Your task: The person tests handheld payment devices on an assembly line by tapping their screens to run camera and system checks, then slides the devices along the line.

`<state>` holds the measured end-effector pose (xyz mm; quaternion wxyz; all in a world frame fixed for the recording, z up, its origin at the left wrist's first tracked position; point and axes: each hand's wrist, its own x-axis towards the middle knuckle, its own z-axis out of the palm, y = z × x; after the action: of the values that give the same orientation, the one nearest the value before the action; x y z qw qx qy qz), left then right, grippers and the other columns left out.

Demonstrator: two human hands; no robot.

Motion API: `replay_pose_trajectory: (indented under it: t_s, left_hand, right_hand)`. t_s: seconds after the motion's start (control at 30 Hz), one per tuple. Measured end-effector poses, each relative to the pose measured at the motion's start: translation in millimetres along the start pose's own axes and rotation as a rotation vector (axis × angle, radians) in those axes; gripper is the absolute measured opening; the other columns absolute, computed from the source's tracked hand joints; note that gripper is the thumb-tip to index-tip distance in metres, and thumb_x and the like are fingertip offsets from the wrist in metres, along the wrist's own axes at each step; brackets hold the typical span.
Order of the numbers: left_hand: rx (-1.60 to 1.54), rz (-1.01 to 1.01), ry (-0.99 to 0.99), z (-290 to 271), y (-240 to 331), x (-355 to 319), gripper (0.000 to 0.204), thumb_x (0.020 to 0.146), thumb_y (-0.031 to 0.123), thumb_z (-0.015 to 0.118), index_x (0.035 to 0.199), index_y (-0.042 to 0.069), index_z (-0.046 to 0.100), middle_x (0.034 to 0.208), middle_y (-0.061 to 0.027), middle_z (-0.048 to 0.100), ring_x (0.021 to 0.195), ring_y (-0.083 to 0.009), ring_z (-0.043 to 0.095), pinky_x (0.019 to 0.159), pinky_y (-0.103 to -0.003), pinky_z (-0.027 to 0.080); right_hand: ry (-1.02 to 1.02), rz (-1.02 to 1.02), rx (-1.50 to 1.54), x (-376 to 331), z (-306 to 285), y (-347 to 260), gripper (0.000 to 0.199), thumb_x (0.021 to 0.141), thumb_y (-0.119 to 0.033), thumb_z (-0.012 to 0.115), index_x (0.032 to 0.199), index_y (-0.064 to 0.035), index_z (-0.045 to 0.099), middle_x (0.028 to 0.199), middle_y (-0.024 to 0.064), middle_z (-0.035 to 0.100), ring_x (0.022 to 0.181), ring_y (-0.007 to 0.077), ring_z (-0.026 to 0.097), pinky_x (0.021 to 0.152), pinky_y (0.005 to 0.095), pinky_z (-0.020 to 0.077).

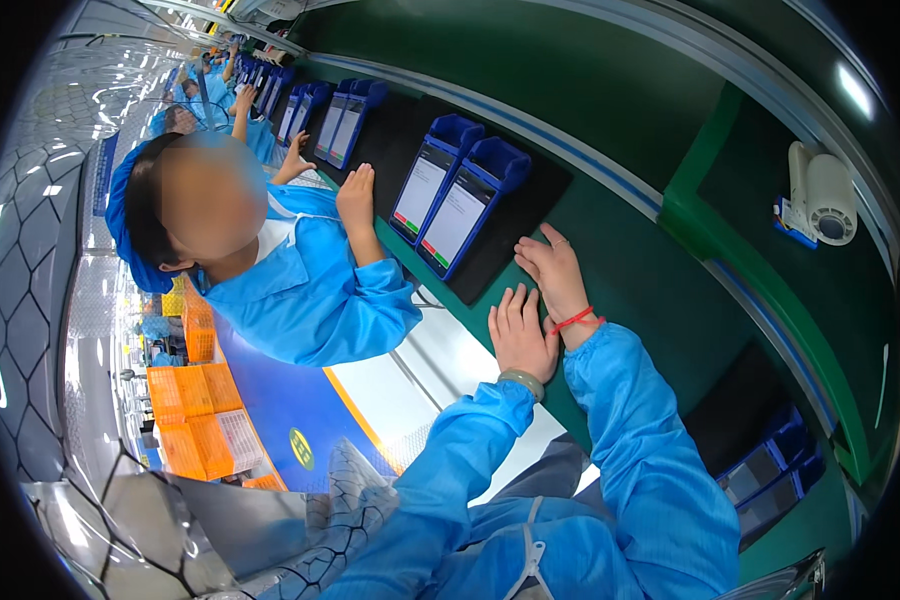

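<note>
My left hand (523, 338) lies flat at the near edge of the green bench (625, 270), its fingers stretched out and holding nothing. A pale bangle (523, 382) circles that wrist. Beside it, almost touching, my right hand (558, 274) rests on the bench with fingers extended and empty; a red cord (576, 318) is around its wrist. Just beyond my hands, two smartphones with lit white screens, a left one (426, 182) and a right one (458, 226), lean in blue holders (500, 160) on a black mat (537, 212). Neither hand touches the phones.
A co-worker in a blue smock (310, 300) sits at my left, hands (357, 197) raised by the bench. More phones in blue holders (348, 120) line the bench. Dark-screened devices (760, 475) stand at lower right. A white cylindrical device (830, 205) hangs at right. Orange crates (195, 395) stand left.
</note>
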<state>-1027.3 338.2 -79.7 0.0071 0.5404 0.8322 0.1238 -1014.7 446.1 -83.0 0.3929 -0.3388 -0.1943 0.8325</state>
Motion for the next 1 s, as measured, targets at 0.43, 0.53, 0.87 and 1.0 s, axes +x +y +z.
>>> replay_pose_trajectory:
  t_s: [0.43, 0.53, 0.87, 1.0]
  left_hand:
    - [-0.013, 0.009, 0.039, 3, 3, 0, 0.044, 0.078, 0.021, 0.049, 0.117, 0.004, 0.041, 0.124, -0.0152, 0.038, 0.119, -0.032, 0.031, 0.1, -0.046, 0.02]
    - [-0.007, 0.001, 0.026, 1, 3, 0, 0.044, 0.078, 0.021, 0.049, 0.117, 0.004, 0.041, 0.124, -0.0153, 0.038, 0.119, -0.0319, 0.031, 0.1, -0.046, 0.02]
    - [-0.003, -0.001, 0.025, 0, 6, 1, 0.042, 0.078, 0.02, 0.049, 0.116, 0.004, 0.043, 0.123, -0.0149, 0.039, 0.119, -0.0315, 0.031, 0.1, -0.046, 0.02]
    - [-0.004, -0.006, 0.022, -1, 5, 1, 0.042, 0.078, 0.02, 0.049, 0.116, 0.003, 0.043, 0.123, -0.0145, 0.039, 0.119, -0.0312, 0.03, 0.1, -0.046, 0.02]
  right_hand:
    - [-0.176, -0.192, -0.359, 11, -15, 11, 0.058, 0.072, -0.001, 0.056, 0.125, 0.008, 0.033, 0.107, 0.0155, 0.05, 0.098, 0.021, 0.053, 0.083, 0.0275, 0.0438]
    - [-0.179, -0.184, -0.348, 12, -14, 13, 0.058, 0.072, 0.0, 0.056, 0.125, 0.0076, 0.033, 0.107, 0.0153, 0.049, 0.098, 0.0209, 0.052, 0.083, 0.0276, 0.0437]
    - [-0.188, -0.194, -0.379, 16, -18, 13, 0.056, 0.072, 0.001, 0.055, 0.124, 0.0071, 0.035, 0.112, 0.0168, 0.047, 0.101, 0.0221, 0.052, 0.085, 0.0282, 0.043]
    - [-0.192, -0.181, -0.345, 16, -16, 13, 0.056, 0.072, 0.002, 0.055, 0.124, 0.0068, 0.036, 0.113, 0.0174, 0.046, 0.102, 0.0226, 0.051, 0.085, 0.0284, 0.0428]
